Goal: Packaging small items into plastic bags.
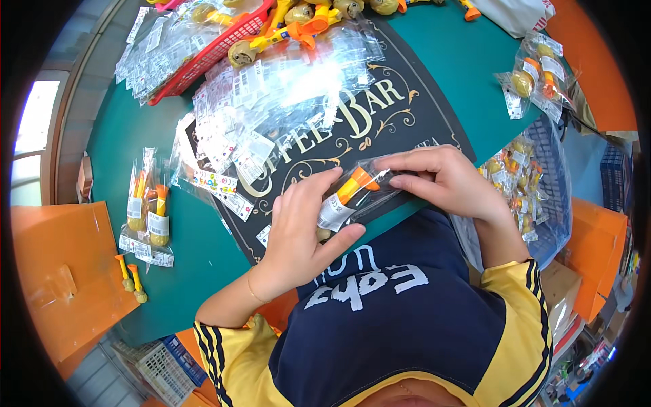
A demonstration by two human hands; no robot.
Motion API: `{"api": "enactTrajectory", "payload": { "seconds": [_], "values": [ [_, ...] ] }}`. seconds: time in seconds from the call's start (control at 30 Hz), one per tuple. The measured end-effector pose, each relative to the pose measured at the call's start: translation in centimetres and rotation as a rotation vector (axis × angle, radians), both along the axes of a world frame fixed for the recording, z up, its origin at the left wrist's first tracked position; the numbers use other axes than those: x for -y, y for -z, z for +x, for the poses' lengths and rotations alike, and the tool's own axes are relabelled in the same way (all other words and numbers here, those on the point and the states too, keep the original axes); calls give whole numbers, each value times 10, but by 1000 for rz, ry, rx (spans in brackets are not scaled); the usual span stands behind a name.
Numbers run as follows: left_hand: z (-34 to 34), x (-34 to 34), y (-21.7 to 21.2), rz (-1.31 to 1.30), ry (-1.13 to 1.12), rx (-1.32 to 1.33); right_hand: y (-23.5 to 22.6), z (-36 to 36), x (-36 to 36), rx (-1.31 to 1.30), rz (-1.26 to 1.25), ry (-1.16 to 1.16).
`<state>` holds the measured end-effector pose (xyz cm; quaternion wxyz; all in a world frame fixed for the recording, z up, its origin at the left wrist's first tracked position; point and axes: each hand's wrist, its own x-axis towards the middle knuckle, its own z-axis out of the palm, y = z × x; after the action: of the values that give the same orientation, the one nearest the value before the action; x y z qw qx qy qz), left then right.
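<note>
A clear plastic bag (337,212) lies at the table's near edge, in front of my body. Inside it is a toy with an orange-and-yellow stick (358,184); a white label covers part of it, and its round end is mostly hidden. My left hand (296,227) curves around the labelled end, fingers along the far side and thumb on the near side. At the bag's other end, my right hand (441,178) pinches the clear plastic between thumb and fingers. Beneath the bag is a black printed mat (434,108).
Flat clear bags (271,95) are piled on the mat. Behind them are a red basket (210,57) and loose yellow-orange toys (298,30). Bagged toys (148,217) lie left, more bagged toys (540,74) far right. A blue crate (559,183) holds several packed toys.
</note>
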<state>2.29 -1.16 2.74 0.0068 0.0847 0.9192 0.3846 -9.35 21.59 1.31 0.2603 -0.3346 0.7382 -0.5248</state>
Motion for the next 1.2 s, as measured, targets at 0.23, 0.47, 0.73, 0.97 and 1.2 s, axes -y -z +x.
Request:
{"api": "enactTrajectory", "payload": {
  "seconds": [0.23, 0.47, 0.73, 0.97, 1.2],
  "values": [
    [-9, 14, 5, 292, -111, 195, -13, -3, 10, 85, 218, -40],
    [-13, 19, 2, 166, -69, 253, 8, 4, 14, -191, -89, 175],
    [-10, 17, 13, 142, -72, 55, -20, 9, 8, 94, 52, 217],
    [-7, 19, 19, 353, -127, 185, -9, 4, 3, -168, -240, 200],
    [-7, 15, 19, 347, -89, 222, 1, -4, 10, 57, 63, -16]
  ]
}}
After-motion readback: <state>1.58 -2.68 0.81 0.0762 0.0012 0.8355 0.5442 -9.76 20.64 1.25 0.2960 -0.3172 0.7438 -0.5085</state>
